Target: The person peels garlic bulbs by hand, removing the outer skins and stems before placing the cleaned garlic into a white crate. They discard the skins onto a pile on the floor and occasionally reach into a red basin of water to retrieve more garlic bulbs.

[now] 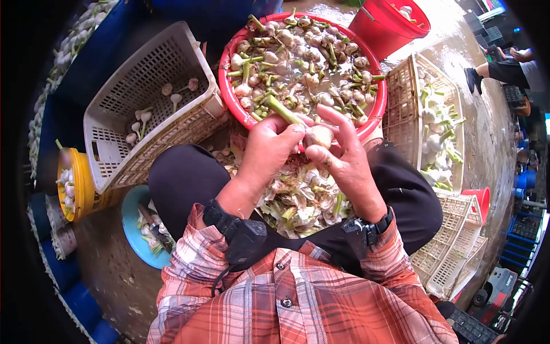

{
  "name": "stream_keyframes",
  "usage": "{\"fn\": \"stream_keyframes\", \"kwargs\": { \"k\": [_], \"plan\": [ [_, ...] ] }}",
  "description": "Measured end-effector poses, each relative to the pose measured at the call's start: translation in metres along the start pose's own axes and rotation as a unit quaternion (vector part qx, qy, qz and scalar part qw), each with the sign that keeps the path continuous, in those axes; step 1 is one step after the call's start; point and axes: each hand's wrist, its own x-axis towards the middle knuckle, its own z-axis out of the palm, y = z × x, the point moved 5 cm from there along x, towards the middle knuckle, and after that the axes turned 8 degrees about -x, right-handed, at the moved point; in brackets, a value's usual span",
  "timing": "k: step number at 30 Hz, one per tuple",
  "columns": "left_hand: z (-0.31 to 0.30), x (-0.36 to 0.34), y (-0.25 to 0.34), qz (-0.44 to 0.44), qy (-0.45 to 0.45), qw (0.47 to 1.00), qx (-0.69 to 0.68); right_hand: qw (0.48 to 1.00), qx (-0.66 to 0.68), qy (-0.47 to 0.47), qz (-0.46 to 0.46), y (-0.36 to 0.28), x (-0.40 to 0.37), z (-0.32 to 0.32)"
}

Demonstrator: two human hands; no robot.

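A garlic bulb [319, 136] with a thick green stem is held up before the red tub. My left hand [268, 150] is closed round its stem, with the thumb on top. At the bulb's other side, my right hand [348, 163] has its thumb and curled fingers against the skin, the index finger raised. Just beyond both hands, the red tub [224, 86] holds many stemmed garlic bulbs in water. Below the hands, between my knees, lies a heap of peeled-off garlic skins [303, 200].
At left stand a white crate [152, 54] with several bulbs, a yellow bucket [86, 180] and a blue basin [130, 223] with a knife. At right are a crate [401, 109] of cleaned garlic and stacked crates [450, 229]. A red bucket [381, 28] stands behind; another person's leg [483, 70] shows far right.
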Motion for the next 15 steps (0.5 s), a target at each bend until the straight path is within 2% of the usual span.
{"fn": "stream_keyframes", "kwargs": {
  "k": [1,3,4,5,6,7,9,10,12,13,15],
  "plan": [
    [-0.003,0.0,0.001,-0.045,-0.009,0.997,-0.063,0.996,0.079,-0.037,0.035,0.005,-0.007,0.005],
    [0.0,-0.002,-0.002,-0.059,-0.002,0.996,-0.074,0.997,0.07,-0.011,0.015,0.005,-0.013,0.005],
    [0.001,-0.003,-0.004,-0.059,-0.009,0.993,-0.101,0.989,-0.102,0.029,-0.1,-0.007,-0.014,0.0],
    [0.002,-0.003,-0.004,-0.059,-0.016,0.99,-0.128,0.937,-0.271,0.068,-0.212,-0.02,-0.017,0.0],
    [0.003,-0.004,-0.003,-0.065,-0.016,0.99,-0.12,0.889,-0.343,0.098,-0.287,-0.029,-0.019,0.002],
    [0.002,-0.005,-0.001,-0.066,-0.016,0.991,-0.119,0.89,-0.342,0.098,-0.287,-0.031,-0.021,0.003],
    [0.003,-0.005,0.0,-0.087,-0.039,0.989,-0.114,0.932,-0.273,0.087,-0.22,-0.028,-0.023,0.003],
    [0.003,-0.004,0.002,-0.088,-0.038,0.989,-0.115,0.933,-0.273,0.086,-0.22,-0.027,-0.023,0.005],
    [0.005,-0.004,0.004,-0.1,-0.04,0.986,-0.124,0.969,-0.161,0.087,-0.166,-0.02,-0.022,0.006],
    [0.003,-0.004,0.005,-0.102,-0.039,0.986,-0.124,0.994,0.011,0.065,-0.091,-0.005,-0.02,0.01],
    [0.002,-0.003,0.01,-0.09,-0.066,0.989,-0.095,0.974,0.221,0.002,0.051,0.005,-0.019,0.011]
  ]
}}
